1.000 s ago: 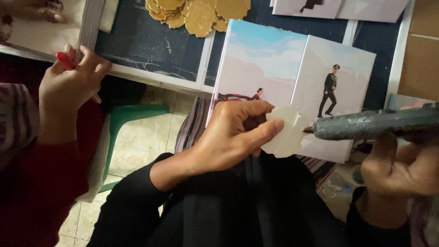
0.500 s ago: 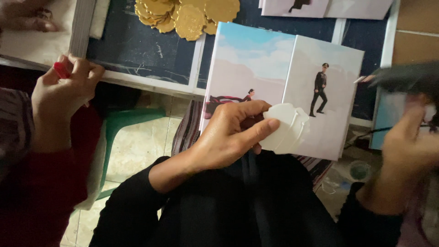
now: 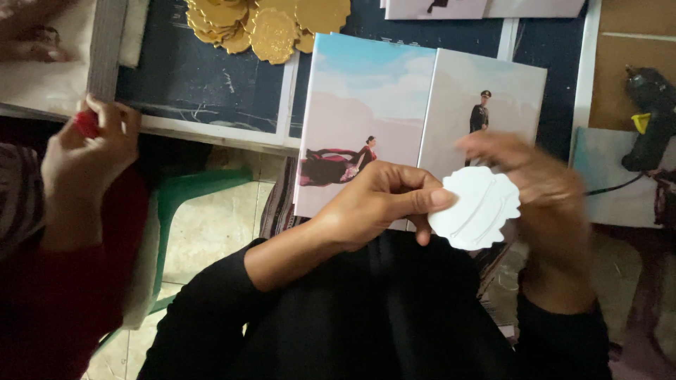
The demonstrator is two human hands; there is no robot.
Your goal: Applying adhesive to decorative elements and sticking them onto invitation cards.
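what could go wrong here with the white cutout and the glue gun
The left hand pinches the white cutout only at its edge, so it may bend or slip. The blurred right hand moves close behind it and could knock it. The glue gun lies by the table edge, its cord trailing, and could be snagged.

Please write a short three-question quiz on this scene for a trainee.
1. True or false: the left hand pinches the white scalloped disc.
2. Where does the glue gun lie: A, in the right hand; B, set down at the right; C, on the gold discs?
3. What colour is the thing in the other person's hand?

Key: 1 true; 2 B; 3 red.
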